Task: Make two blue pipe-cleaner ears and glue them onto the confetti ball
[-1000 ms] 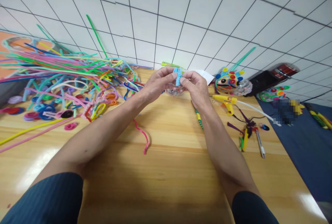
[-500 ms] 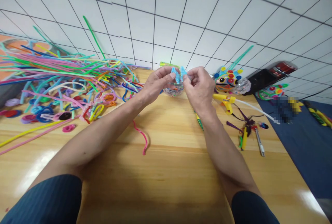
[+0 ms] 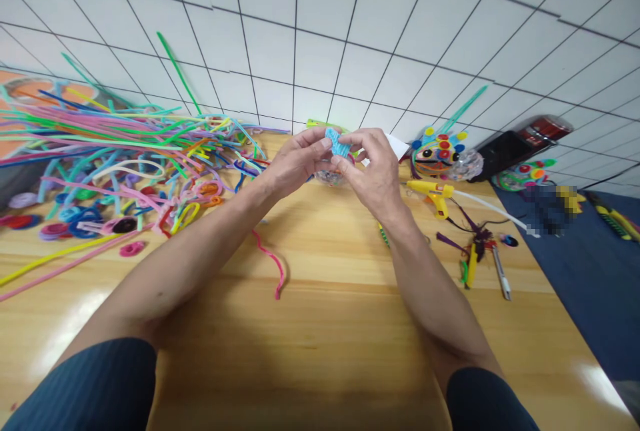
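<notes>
Above the back of the wooden table point(image 3: 320, 331), a light-blue piece of coiled pipe cleaner point(image 3: 339, 143) is pinched between both hands. My left hand point(image 3: 303, 154) grips its left side with thumb and fingers. On its right side, my right hand point(image 3: 371, 161) holds it by thumb and fingertips. Behind and below the hands a clear ornament point(image 3: 329, 178) shows in part, the rest covered by the fingers. A pink twisted pipe cleaner point(image 3: 273, 261) lies on the table below my left forearm.
Many loose pipe cleaners point(image 3: 115, 138) heap up at the left. On the right are a yellow glue gun point(image 3: 435, 196), a decorated figure point(image 3: 440, 152), a white-and-grey pen-like tool point(image 3: 501, 274) and a dark red cylinder point(image 3: 545, 126). A tiled wall point(image 3: 320, 38) rises behind.
Two separate light-blue coiled pieces, one in each hand, are now together between my hands. My right hand has moved slightly left and its fingers have spread around them.
</notes>
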Tool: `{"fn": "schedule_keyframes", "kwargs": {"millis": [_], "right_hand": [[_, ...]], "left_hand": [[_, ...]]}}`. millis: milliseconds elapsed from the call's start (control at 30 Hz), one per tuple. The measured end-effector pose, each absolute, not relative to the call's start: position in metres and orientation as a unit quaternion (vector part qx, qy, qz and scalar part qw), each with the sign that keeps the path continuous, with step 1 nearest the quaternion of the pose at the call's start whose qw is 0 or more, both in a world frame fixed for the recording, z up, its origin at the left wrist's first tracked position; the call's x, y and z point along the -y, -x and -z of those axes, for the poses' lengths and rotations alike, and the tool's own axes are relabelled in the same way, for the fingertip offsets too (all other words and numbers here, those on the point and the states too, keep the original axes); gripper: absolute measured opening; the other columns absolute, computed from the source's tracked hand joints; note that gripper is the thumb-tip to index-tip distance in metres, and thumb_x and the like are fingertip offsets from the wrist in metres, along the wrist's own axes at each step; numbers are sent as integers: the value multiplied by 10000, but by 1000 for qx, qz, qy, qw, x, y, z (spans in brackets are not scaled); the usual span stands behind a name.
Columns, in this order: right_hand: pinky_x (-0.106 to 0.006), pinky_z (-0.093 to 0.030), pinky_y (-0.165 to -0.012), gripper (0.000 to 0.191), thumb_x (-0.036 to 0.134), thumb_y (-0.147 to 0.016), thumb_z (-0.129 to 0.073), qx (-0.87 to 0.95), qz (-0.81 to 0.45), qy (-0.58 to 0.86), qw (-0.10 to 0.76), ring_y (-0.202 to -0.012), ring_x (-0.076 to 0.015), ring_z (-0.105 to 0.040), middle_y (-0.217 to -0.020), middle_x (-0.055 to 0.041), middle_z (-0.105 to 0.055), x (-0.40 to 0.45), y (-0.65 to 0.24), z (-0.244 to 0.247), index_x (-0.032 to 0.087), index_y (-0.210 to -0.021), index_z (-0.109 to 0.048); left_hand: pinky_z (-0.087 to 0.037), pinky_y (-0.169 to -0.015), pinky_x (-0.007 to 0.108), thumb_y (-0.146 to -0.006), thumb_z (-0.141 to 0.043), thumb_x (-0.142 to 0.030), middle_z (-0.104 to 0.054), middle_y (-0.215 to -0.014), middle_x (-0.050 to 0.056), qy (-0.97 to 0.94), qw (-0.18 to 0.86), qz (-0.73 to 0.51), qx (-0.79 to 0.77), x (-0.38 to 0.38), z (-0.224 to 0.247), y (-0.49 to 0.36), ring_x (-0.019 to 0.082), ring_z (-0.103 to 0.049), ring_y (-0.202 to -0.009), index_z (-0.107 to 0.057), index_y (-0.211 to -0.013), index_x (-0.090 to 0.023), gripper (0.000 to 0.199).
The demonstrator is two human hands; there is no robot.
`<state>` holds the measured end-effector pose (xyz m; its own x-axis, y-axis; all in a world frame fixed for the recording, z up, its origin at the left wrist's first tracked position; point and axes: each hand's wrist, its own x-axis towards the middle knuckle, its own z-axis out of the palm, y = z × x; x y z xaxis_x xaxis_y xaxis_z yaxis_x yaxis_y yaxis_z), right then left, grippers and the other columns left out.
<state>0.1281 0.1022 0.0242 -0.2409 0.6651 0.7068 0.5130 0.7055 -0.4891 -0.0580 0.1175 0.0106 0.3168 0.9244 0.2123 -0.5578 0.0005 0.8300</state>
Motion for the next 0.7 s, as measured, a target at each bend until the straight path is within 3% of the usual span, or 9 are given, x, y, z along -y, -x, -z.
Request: {"fn": "schedule_keyframes", "kwargs": {"millis": [167,433,567,700], "right_hand": [[-394,-630,-865,304,253,-900,-791,805,-115,352,463,-1020,-235,-681,-1197,-64,-706,-104,-133,-27,292,-1200,-762],[-440,-616,-950,260,251,-892,-811,812,-85,344,464,-1058,-260,-687,-1122,-57,-721,-101,-131,-29,288,-1146,-767],[-429,-611,-932,310,299,-886,-808,813,-124,327,466,-1075,-258,-693,-1136,-46,-734,-93,-130,-38,276,-1186,-735],[-415,-605,-906,227,300,-905,-782,807,-132,310,485,-1028,-243,-697,-1093,-43,-739,-88,-128,-44,260,-1119,-717]], "left_hand": [[-653,-755,232,-832,-977,-388,-827,-947,31,-439,687,-546,-192,-119,-11,60,152,-797,-832,-797,-1058,-166,364],[-671,-726,238,-844,-976,-393,-801,-897,17,-431,714,-526,-168,-123,-7,65,140,-785,-763,-779,-1025,-180,342],[-674,-723,266,-854,-964,-367,-798,-918,39,-422,723,-521,-169,-122,-9,70,191,-809,-850,-759,-1001,-190,308],[-668,-691,275,-786,-1008,-407,-786,-904,38,-427,731,-509,-154,-119,-12,74,198,-794,-818,-769,-988,-201,375]]}}
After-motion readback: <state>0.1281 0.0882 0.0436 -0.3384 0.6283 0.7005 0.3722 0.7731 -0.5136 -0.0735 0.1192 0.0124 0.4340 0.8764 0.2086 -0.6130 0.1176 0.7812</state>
